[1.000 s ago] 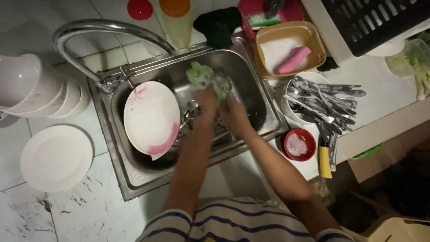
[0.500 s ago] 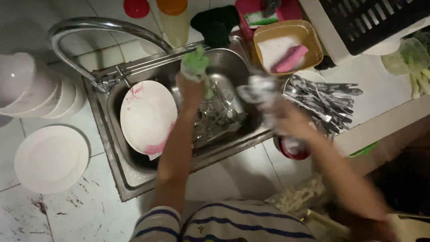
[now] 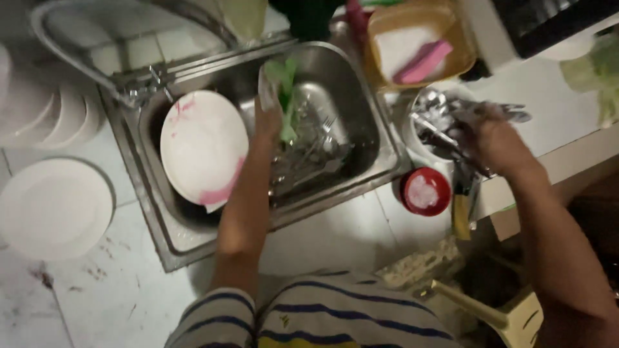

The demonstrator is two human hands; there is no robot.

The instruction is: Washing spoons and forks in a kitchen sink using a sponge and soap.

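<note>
Left hand [image 3: 267,122] fingers are gripping a green sponge [image 3: 284,96] above the sink [image 3: 367,161]; right hand [image 3: 493,138] fingers are closing over cutlery [image 3: 438,113] right of it.

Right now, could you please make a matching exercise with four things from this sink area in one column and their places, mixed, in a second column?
Things:
1. Green scrubbing sponge
2. Round white plate with pink stains
3. Small red bowl
4. Pink rectangular block

Places:
A. In the yellow plastic tray
B. On the counter, right of the steel sink
C. In the left hand
D. Leaning inside the sink's left part

Pairs: 1-C, 2-D, 3-B, 4-A
</note>
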